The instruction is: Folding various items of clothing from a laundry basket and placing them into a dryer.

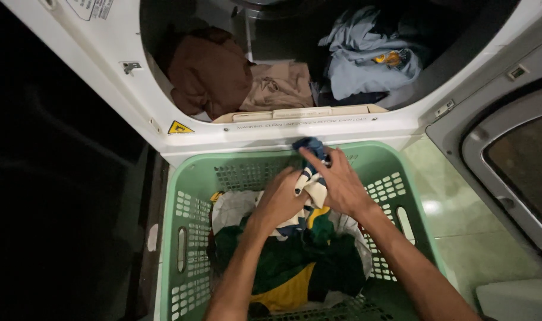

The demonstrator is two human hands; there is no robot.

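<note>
A light green plastic laundry basket (191,202) stands on the floor against a white dryer (128,101) whose drum is open. Both my hands reach into the basket. My left hand (280,201) grips a bunched garment (309,190) of cream, dark blue and yellow cloth. My right hand (336,181) holds the same bundle from the right, with a dark blue bit of cloth (309,145) at its fingertips. Under the hands lies a green and yellow garment (295,267) on white cloth.
Inside the drum lie a brown garment (208,71), a tan one (280,86) and a pale blue one (366,59). The open dryer door (509,154) hangs at the right over pale green floor tiles (461,238). The left side is dark.
</note>
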